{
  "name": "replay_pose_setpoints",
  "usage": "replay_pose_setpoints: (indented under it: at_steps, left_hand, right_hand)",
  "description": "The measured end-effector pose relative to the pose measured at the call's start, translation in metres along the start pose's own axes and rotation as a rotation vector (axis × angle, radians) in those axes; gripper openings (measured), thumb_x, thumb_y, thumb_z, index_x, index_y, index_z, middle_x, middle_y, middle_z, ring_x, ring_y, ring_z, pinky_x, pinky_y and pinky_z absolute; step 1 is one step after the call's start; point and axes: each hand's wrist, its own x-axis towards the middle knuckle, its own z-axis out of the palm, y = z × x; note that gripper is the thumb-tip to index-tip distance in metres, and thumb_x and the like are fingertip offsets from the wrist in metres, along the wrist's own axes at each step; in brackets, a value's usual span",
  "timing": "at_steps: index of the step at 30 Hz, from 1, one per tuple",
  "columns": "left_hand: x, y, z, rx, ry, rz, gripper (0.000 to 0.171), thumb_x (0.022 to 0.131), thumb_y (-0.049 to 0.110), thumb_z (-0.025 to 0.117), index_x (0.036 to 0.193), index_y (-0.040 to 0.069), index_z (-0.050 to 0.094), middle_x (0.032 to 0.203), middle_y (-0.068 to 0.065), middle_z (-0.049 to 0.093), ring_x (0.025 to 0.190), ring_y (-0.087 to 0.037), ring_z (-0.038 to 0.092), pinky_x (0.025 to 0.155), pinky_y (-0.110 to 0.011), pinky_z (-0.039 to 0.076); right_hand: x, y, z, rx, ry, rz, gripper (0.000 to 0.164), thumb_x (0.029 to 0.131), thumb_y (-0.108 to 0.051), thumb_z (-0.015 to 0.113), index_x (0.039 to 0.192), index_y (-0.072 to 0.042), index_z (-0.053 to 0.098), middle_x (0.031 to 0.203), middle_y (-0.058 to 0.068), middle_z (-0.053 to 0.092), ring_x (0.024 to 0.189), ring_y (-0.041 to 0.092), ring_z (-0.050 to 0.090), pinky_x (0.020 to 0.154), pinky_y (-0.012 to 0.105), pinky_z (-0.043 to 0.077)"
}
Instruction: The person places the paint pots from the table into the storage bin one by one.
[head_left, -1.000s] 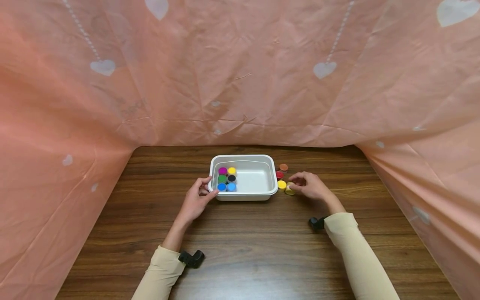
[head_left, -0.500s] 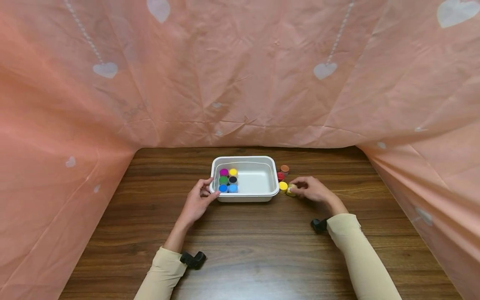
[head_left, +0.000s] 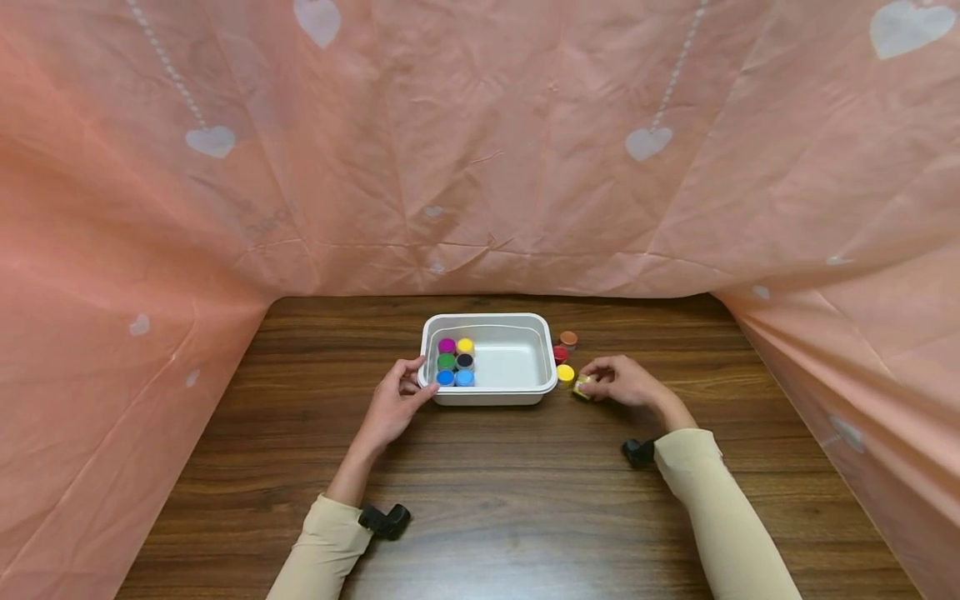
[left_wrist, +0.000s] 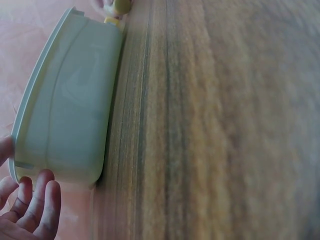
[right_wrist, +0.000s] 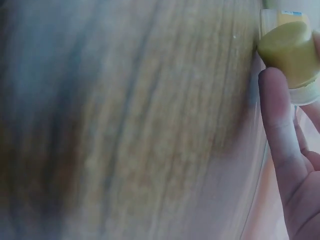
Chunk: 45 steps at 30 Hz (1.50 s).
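Note:
My left hand (head_left: 392,403) grips the near left corner of a white plastic tub (head_left: 491,398), thumb at its rim and fingers along the outside, as the left wrist view also shows. In the tub's left part stand several small paint pots, among them a purple one (head_left: 447,345), a green one (head_left: 446,362) and a light blue one (head_left: 465,377). Right of the tub, my right hand (head_left: 626,382) pinches an olive-yellow paint pot (right_wrist: 295,55) between thumb and fingers. That pot is tilted, its pale end turned toward the hand in the right wrist view.
Beside the tub's right wall stand a yellow pot (head_left: 566,374), a red pot (head_left: 560,355) and a brown pot (head_left: 568,339). Everything rests on a dark wooden table (head_left: 480,483). A pink curtain (head_left: 480,167) with white hearts hangs behind and at both sides.
The olive-yellow pot has been tipped over in my right hand's fingers, just right of the yellow pot. My left hand stays at the tub's corner.

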Motion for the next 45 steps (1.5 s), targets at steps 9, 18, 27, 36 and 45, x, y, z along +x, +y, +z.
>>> replay_pose_setpoints:
  at_steps: [9,18,27,36,45]
  left_hand:
    - [-0.001,0.002,0.0,0.0,-0.005,-0.004,0.05,0.096,0.016,0.076,0.141,0.002,0.057,0.11,-0.016,0.064,0.092,-0.019,0.064,0.071,-0.021,0.049]
    - [0.0,0.002,-0.001,0.01,-0.007,-0.004,0.052,0.096,0.017,0.076,0.142,0.002,0.056,0.112,-0.017,0.065,0.094,-0.019,0.064,0.073,-0.021,0.049]
    - [0.0,0.001,0.0,0.011,-0.006,-0.018,0.05,0.097,0.018,0.075,0.142,0.005,0.057,0.113,-0.017,0.064,0.094,-0.019,0.064,0.073,-0.021,0.049]
    - [0.0,0.002,0.0,0.009,-0.015,-0.009,0.053,0.097,0.017,0.075,0.143,0.002,0.055,0.115,-0.018,0.064,0.093,-0.017,0.064,0.072,-0.021,0.048]
    - [0.001,0.001,0.0,0.005,-0.018,-0.024,0.052,0.097,0.017,0.074,0.144,0.002,0.055,0.115,-0.017,0.062,0.096,-0.021,0.065,0.073,-0.02,0.049]
  right_hand:
    - [-0.007,-0.005,-0.005,0.016,0.048,-0.07,0.033,0.092,-0.02,0.081,0.116,0.002,0.072,0.101,0.013,0.071,0.082,0.017,0.069,0.073,0.028,0.06]
    - [-0.012,-0.015,-0.01,-0.059,0.106,-0.119,0.032,0.089,-0.025,0.084,0.114,-0.007,0.076,0.102,0.008,0.072,0.083,0.016,0.066,0.074,0.024,0.054]
    - [-0.015,-0.037,-0.011,-0.067,0.153,-0.164,0.033,0.085,-0.027,0.087,0.113,-0.013,0.078,0.102,0.007,0.073,0.087,0.019,0.065,0.073,0.025,0.054]
    - [-0.01,-0.054,-0.004,-0.054,0.184,-0.233,0.034,0.084,-0.023,0.089,0.112,-0.008,0.078,0.1,0.01,0.073,0.082,0.015,0.065,0.072,0.025,0.054]
    - [0.0,-0.076,0.004,-0.017,0.171,-0.283,0.037,0.083,-0.019,0.089,0.115,-0.006,0.077,0.111,0.015,0.072,0.085,0.015,0.068,0.076,0.025,0.057]
